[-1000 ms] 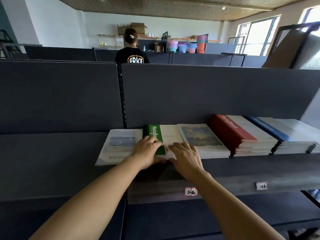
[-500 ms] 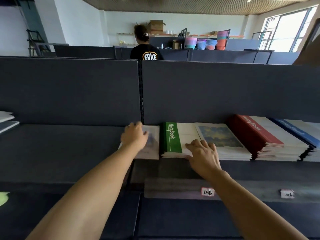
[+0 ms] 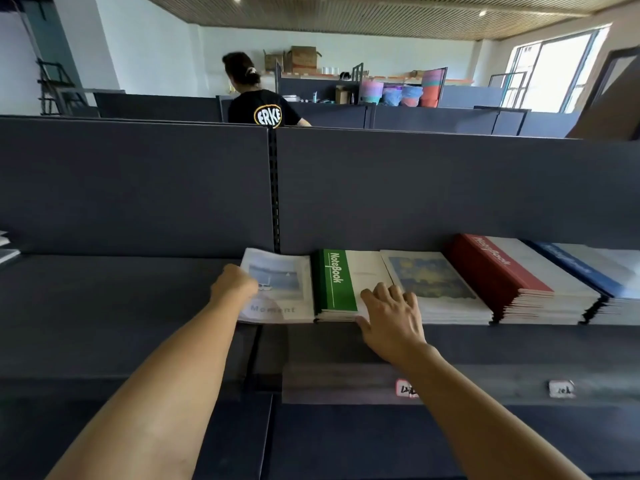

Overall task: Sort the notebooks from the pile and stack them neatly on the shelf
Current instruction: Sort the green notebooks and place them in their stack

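Shifted left hand (image 3: 232,285) at Moment notebook's (image 3: 281,286) left edge.

Left of the pale "Moment" notebook (image 3: 277,289) the dark shelf (image 3: 114,292) lies bare, open to a reach from the front, up to a few books (image 3: 7,247) at the far left edge. The upright back panel (image 3: 415,188) closes off everything behind. To the right the row is packed: green notebook (image 3: 334,282), blue-and-yellow one (image 3: 433,285), red stack (image 3: 505,275), blue stack (image 3: 588,271) (seemingly touching side to side). Only their tops and front edges are reachable.
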`<state>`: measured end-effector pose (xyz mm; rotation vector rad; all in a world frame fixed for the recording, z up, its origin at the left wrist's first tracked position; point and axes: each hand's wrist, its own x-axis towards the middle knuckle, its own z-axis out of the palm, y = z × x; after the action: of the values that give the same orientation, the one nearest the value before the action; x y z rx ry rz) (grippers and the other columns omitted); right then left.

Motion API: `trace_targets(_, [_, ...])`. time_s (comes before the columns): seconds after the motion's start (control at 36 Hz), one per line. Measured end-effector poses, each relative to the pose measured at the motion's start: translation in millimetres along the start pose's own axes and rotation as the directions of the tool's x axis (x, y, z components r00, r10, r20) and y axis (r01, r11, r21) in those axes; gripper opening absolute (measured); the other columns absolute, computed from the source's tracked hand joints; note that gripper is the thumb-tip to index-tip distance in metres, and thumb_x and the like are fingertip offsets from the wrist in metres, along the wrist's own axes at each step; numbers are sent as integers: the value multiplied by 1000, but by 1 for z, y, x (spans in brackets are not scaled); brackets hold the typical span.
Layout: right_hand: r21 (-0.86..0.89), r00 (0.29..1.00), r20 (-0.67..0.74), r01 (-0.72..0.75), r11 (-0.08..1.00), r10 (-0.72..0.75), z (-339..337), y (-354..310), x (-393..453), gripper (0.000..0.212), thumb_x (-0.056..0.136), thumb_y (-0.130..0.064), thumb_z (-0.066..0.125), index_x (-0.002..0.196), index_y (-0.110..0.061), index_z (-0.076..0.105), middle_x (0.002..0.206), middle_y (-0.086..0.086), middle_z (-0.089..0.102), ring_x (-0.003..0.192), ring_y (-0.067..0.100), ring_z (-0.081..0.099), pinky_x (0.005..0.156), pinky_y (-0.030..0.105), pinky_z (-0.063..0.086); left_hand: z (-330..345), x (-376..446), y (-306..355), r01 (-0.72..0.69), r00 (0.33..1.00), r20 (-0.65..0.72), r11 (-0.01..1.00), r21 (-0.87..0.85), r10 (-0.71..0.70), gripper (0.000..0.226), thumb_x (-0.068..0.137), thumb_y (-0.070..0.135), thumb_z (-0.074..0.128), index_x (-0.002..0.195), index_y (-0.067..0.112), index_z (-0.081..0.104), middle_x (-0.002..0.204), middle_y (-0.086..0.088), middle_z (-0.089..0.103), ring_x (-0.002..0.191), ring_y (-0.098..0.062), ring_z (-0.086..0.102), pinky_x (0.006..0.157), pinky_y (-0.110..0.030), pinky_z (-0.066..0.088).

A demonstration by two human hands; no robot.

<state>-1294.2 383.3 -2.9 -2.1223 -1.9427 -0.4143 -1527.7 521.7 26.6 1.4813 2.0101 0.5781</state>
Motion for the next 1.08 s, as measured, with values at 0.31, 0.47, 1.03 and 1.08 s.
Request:
trace_targets(0.31, [-2, 1000, 1, -3, 1000, 3, 0, 0, 0, 41, 92, -48, 50, 127, -27, 47, 125, -2, 50, 117, 21, 44, 97, 37, 31, -5, -1, -8, -38, 984, -155, 961, 273, 83, 53, 89, 17, 61, 135, 8, 37, 137, -18, 41, 122, -36, 43, 91, -43, 43])
trace_targets(0.47, [5, 1000, 11, 7, 1000, -7, -2, 1, -1, 42, 93, -47, 50, 130, -26, 46, 127, -2, 50, 119, 20, 43, 96, 34, 35, 30, -40, 43, -425, 901, -68, 903, 67, 429, 37, 95, 6, 50, 132, 11, 46, 132, -10, 50, 108, -25, 55, 77, -31, 46])
trace_targets(1.03, [67, 1000, -3, -3, 998, 4, -4, 3, -4, 39, 93, -43, 50, 128, -26, 48, 129, -3, 50, 120, 20, 43, 98, 35, 38, 79, -75, 86, -34, 941, 313, 957, -288, 127, 38, 97, 14, 52, 133, 1, 47, 127, -15, 54, 96, -26, 50, 76, -29, 38])
trace_targets(1.08, [67, 1000, -5, 2, 998, -2, -4, 4, -4, 39, 94, -44, 50, 128, -26, 48, 128, -3, 50, 120, 20, 43, 98, 34, 38, 80, -74, 86, -31, 944, 306, 957, -290, 123, 36, 97, 11, 51, 131, 0, 48, 117, -13, 55, 87, -22, 46, 75, -29, 37])
